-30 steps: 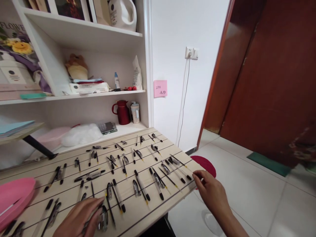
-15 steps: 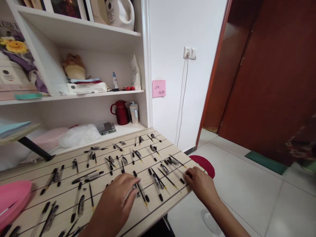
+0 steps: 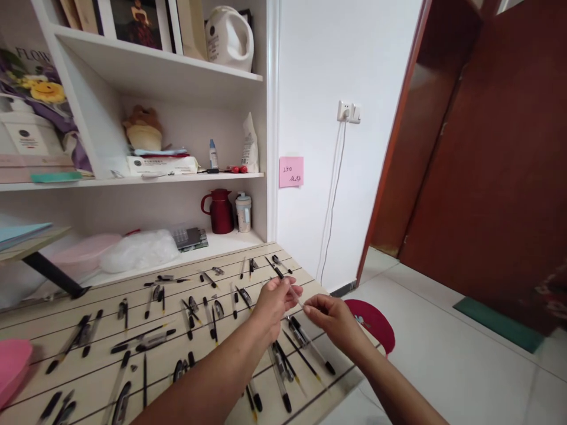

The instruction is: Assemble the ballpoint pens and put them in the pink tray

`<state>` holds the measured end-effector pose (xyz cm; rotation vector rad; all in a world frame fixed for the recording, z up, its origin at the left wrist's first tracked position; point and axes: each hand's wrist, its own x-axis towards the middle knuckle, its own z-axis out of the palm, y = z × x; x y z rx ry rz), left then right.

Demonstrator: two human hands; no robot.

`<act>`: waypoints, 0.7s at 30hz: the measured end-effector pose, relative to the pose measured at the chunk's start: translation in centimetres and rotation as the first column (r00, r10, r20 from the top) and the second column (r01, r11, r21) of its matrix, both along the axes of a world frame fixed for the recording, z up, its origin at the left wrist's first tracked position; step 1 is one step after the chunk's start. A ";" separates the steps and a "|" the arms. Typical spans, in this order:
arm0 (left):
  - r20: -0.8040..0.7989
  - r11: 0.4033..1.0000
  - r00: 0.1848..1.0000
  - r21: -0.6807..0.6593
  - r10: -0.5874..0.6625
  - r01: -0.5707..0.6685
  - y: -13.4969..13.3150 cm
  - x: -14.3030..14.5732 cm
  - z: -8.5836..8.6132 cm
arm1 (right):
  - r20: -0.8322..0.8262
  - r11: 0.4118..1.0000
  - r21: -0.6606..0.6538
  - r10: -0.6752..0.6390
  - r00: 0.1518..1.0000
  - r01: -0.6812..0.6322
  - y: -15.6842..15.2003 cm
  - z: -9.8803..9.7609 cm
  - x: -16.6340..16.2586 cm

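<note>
My left hand [image 3: 275, 302] is closed around a clear pen barrel [image 3: 293, 293], held tilted above the right part of the table. A dark end of it points up and away from me. Close beside it, my right hand [image 3: 326, 316] pinches at the barrel's near end; whether its fingertips grip the barrel or a thin refill in it, I cannot tell. Below the hands lie a clear barrel with a black end [image 3: 280, 381], a black refill with a yellow tip [image 3: 302, 356] and black clip caps [image 3: 297, 332].
Pen parts in small groups cover the striped table [image 3: 212, 378]. A pink tray [image 3: 13, 369] sits at the left edge. Behind are white shelves with a red jug [image 3: 221, 211] and a plastic bag [image 3: 139, 251]. A red round stool [image 3: 374, 323] stands beyond the table's right edge.
My left hand has moved right and away from me, and my right hand has lifted off the table edge toward it. They now meet at a pen barrel. The view has shifted slightly.
</note>
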<state>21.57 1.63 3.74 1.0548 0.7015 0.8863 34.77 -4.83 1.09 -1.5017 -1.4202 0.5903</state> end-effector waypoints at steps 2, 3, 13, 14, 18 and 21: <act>-0.020 1.000 1.000 0.002 0.013 -0.013 1.1 -0.3 0.0 | 0.100 0.999 -0.041 -0.001 0.995 0.005 0.6 0.4 1.3; -0.046 1.000 0.999 0.002 0.013 -0.013 1.6 -0.6 0.0 | 0.186 0.997 -0.060 -0.039 0.982 0.051 0.7 0.4 2.2; -0.333 0.977 0.936 0.136 -0.113 0.166 4.1 -3.4 0.3 | 0.756 0.923 -0.236 -0.022 0.654 0.303 0.2 -3.7 5.6; -0.347 0.973 0.930 0.143 -0.124 0.183 4.1 -3.4 0.2 | 0.748 0.921 -0.246 -0.019 0.664 0.303 0.2 -4.0 5.7; -0.380 0.956 0.902 0.118 -0.208 0.270 3.3 -3.4 -0.7 | 0.653 0.919 -0.258 -0.061 0.755 0.298 0.5 -4.1 6.2; -0.387 0.948 0.884 0.063 -0.264 0.311 2.6 -3.4 -1.5 | 0.537 0.935 -0.236 -0.102 0.837 0.266 0.3 -3.7 6.6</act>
